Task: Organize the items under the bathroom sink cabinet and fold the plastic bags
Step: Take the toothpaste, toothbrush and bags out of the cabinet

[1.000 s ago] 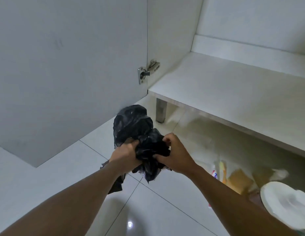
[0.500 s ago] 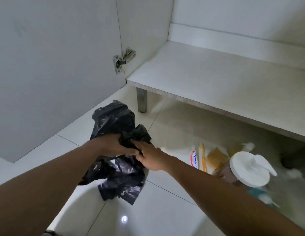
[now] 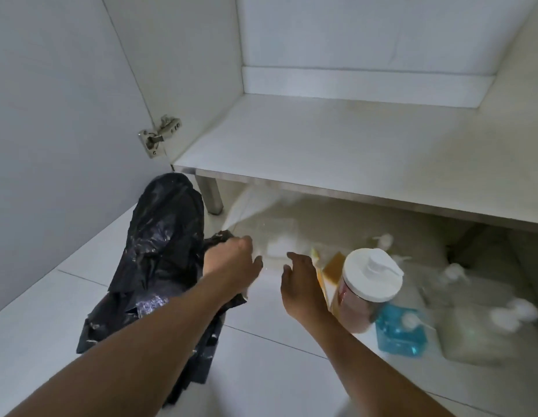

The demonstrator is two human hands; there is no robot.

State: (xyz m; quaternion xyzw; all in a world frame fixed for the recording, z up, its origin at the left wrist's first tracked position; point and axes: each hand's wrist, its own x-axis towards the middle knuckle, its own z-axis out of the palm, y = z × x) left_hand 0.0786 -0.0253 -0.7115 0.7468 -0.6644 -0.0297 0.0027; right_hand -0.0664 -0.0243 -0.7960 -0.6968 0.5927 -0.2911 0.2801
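Observation:
A crumpled black plastic bag [image 3: 162,251] hangs from my left hand [image 3: 231,260], which grips its upper right edge above the white floor tiles. My right hand [image 3: 298,281] is off the bag, fingers apart, a short way to the right of the left hand and holding nothing. The open cabinet's bottom shelf [image 3: 337,145] lies bare beyond both hands. On the floor right of my right hand stand a jar with a white pump lid [image 3: 370,275] and a blue liquid bottle [image 3: 400,332].
The open cabinet door [image 3: 51,115] with its metal hinge [image 3: 158,136] stands at the left. A steel cabinet leg [image 3: 212,194] is behind the bag. An orange sponge [image 3: 334,266] and blurred white pump bottles [image 3: 514,308] lie on the floor at right.
My right hand has let go of the bag and moved right. The bag now hangs longer from my left hand alone. The view has shifted right, showing more floor items.

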